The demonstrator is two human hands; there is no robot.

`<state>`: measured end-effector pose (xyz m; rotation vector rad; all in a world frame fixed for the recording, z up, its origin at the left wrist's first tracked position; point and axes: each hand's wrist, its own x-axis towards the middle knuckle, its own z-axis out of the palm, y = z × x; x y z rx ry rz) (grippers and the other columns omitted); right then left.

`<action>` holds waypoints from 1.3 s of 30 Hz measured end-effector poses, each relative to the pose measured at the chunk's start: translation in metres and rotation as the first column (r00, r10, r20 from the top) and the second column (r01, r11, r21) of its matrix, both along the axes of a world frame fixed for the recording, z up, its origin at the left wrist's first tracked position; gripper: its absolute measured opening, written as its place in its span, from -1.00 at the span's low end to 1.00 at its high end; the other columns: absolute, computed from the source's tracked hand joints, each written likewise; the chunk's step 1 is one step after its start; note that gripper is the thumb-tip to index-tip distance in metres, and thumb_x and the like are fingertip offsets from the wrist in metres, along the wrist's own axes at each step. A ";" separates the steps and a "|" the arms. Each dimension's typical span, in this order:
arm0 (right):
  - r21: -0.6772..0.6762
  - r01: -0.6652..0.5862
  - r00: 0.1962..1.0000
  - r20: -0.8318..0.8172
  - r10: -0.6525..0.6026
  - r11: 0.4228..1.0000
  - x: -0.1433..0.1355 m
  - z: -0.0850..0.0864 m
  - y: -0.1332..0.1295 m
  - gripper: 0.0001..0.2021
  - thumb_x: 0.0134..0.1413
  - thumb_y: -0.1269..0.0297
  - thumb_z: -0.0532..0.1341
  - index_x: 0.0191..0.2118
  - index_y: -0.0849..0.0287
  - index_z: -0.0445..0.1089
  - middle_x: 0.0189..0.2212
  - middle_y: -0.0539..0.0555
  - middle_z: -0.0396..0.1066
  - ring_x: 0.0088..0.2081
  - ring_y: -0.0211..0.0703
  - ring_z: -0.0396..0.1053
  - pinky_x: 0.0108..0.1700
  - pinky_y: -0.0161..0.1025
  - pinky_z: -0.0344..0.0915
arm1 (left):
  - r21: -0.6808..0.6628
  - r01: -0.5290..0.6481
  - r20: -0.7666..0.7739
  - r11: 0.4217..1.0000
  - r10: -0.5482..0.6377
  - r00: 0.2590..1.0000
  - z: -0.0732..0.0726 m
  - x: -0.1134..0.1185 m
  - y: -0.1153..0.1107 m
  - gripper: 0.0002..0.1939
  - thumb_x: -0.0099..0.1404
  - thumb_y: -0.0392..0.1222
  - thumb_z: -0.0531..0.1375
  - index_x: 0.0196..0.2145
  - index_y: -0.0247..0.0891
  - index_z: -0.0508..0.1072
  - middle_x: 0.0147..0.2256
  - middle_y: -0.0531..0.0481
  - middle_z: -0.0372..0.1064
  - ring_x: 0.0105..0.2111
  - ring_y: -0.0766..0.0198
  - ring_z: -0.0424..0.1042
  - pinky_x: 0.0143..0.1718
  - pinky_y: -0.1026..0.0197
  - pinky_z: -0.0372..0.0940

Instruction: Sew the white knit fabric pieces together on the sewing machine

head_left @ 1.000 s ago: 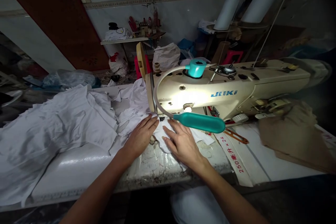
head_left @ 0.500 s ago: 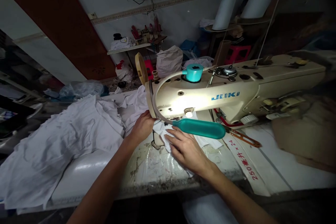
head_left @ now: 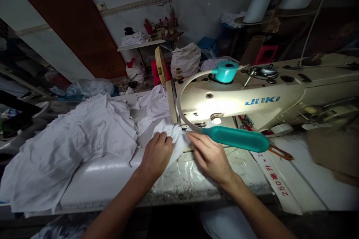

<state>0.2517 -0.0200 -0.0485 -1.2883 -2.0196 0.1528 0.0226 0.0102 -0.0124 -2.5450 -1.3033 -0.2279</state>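
A white cloth piece point(head_left: 177, 145) lies at the needle end of the cream sewing machine point(head_left: 230, 99). My left hand point(head_left: 159, 151) has its fingers curled down onto this cloth, left of the needle. My right hand point(head_left: 209, 153) is just right of the needle, its fingers pressed together at the cloth's right edge, partly under the teal lamp handle point(head_left: 238, 139). The lamp lights the machine's arm. What the right fingertips pinch is small and partly hidden.
A large pile of white cloth point(head_left: 70, 149) covers the table's left side, with another white piece point(head_left: 157, 102) behind the needle end. Orange-handled snips point(head_left: 282, 152) lie right of the lamp handle. A brown cloth point(head_left: 333, 153) sits at the right.
My left hand has come from beside the machine head toward me and now bunches the cloth. The cloth has shifted left of the needle. The view has turned, moving the machine rightward in the picture.
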 end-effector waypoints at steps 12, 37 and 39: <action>-0.094 0.263 0.950 0.198 -0.241 0.960 -0.005 -0.003 0.005 -0.73 0.30 0.47 0.10 -0.01 0.19 0.49 0.01 0.27 0.52 0.08 0.23 0.42 0.08 0.09 0.30 | -0.135 0.083 0.109 0.987 -0.068 0.992 -0.033 -0.003 0.015 -0.49 0.58 -0.08 0.03 0.40 -0.23 0.25 0.41 -0.19 0.14 0.40 -0.17 0.13 0.26 -0.18 0.27; -0.087 0.265 0.949 0.202 -0.243 0.960 -0.009 -0.002 -0.001 -0.79 0.29 0.41 0.12 -0.06 0.17 0.47 -0.08 0.25 0.54 0.03 0.22 0.43 0.04 0.07 0.30 | -0.256 0.065 0.098 0.964 -0.041 0.994 -0.026 0.002 -0.004 -0.29 0.53 0.27 -0.02 0.48 -0.08 0.08 0.50 -0.09 -0.13 0.46 -0.50 -0.22 0.26 -0.53 0.12; -0.071 0.220 0.960 0.190 -0.204 0.973 -0.008 0.000 -0.001 -0.75 0.30 0.41 0.11 -0.01 0.17 0.47 -0.04 0.26 0.53 0.06 0.22 0.42 0.05 0.07 0.31 | -0.239 0.045 0.120 0.970 -0.016 0.993 -0.028 0.007 -0.007 -0.27 0.52 0.28 0.01 0.48 -0.10 0.09 0.50 -0.12 -0.13 0.47 -0.48 -0.23 0.28 -0.54 0.10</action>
